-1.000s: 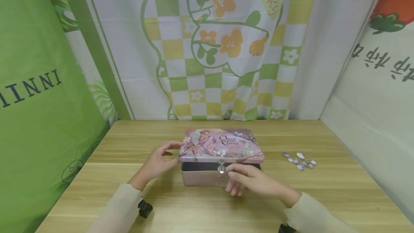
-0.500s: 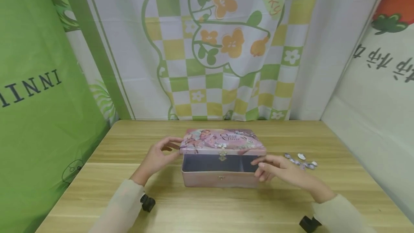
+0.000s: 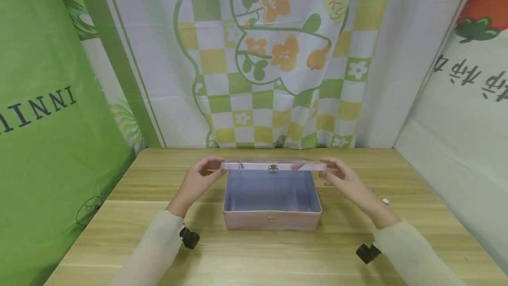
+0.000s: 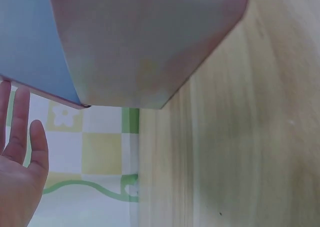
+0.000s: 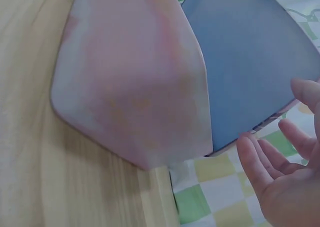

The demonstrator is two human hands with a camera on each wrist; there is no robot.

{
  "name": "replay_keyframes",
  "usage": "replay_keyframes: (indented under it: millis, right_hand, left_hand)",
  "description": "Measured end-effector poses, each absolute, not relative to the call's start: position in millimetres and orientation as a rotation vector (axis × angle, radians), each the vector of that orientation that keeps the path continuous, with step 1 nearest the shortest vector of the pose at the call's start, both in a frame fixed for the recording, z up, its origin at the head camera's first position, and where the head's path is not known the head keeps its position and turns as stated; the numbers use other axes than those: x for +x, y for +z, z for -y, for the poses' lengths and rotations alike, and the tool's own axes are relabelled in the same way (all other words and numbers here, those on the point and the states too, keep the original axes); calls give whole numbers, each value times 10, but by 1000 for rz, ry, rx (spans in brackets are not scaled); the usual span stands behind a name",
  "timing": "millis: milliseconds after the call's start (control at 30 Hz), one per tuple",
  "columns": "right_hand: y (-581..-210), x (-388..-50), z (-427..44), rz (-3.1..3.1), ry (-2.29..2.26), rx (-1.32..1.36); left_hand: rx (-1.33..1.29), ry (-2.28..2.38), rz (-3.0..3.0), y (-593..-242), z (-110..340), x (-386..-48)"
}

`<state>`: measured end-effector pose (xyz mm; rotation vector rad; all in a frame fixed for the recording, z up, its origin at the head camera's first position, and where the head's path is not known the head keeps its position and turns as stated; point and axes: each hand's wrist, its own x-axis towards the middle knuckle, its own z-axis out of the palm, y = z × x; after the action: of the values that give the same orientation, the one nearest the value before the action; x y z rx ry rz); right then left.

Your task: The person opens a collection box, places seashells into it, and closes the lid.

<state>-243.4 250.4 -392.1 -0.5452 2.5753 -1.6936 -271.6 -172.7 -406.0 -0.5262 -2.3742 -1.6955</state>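
Note:
A pink tin box [image 3: 272,221] stands on the wooden table with its hinged lid [image 3: 254,166] raised, seen edge-on in the head view. A small metal clasp [image 3: 273,168] hangs from the lid's front edge. The box's grey-blue inside shows nothing in it. My left hand [image 3: 201,180] holds the lid's left front corner between thumb and fingers. At the opposite corner, my right hand [image 3: 349,184] grips the lid the same way. The right wrist view shows the fingers along the edge of the lid's blue inner face [image 5: 245,67].
One small whitish piece [image 3: 386,201] shows beside the right wrist; my forearm hides most of that patch. A thin dark cord [image 3: 88,208] hangs at the table's left edge. Patterned curtain [image 3: 270,100] borders the back of the table [image 3: 158,180].
The lid has swung up and back from slightly ajar. My right hand has gone from the front clasp to the lid's right corner; the left has risen with the lid.

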Motion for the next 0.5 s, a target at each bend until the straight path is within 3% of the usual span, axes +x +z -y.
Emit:
replay_keyframes:
  millis: [500]
  right_hand:
    - [-3876,-2684,-2350,-2625,-1837,-486]
  left_hand:
    - [-400,-1673,2478,-3967,1689,-2903]
